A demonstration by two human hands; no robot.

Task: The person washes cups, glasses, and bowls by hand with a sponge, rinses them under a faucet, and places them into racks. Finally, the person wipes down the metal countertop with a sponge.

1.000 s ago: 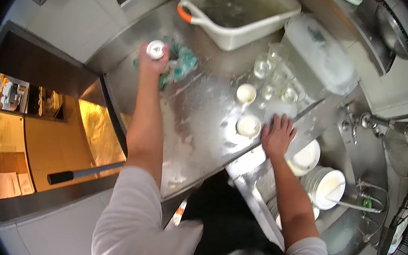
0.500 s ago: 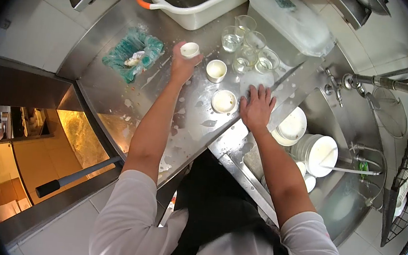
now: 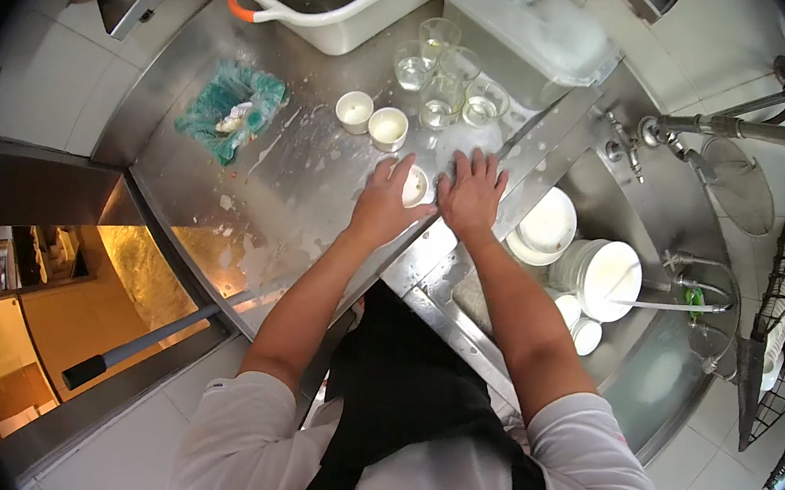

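My left hand (image 3: 383,203) is curled round a small white bowl (image 3: 416,188) with brown specks inside, its thumb on the near side and its fingers on the far side. The bowl stands on the steel counter. My right hand (image 3: 471,199) lies flat just right of it, fingers spread, with nothing in it. Two small white cups, a left one (image 3: 355,111) and a right one (image 3: 388,130), stand side by side beyond my left hand. Several clear glasses (image 3: 441,102) are grouped farther back, some with liquid in them.
A crumpled green plastic bag (image 3: 229,123) with scraps lies on the left. Behind stand a white tub (image 3: 348,30) with an orange-marked handle and a foam-filled container (image 3: 540,26). The sink at right holds stacked white plates (image 3: 548,219), a white bucket-like stack (image 3: 611,279) and a tap (image 3: 624,153).
My left hand has set its white cup beside the other cup, let go, and come nearer to take hold of the speckled bowl. My right hand stays flat. The view has shifted slightly.
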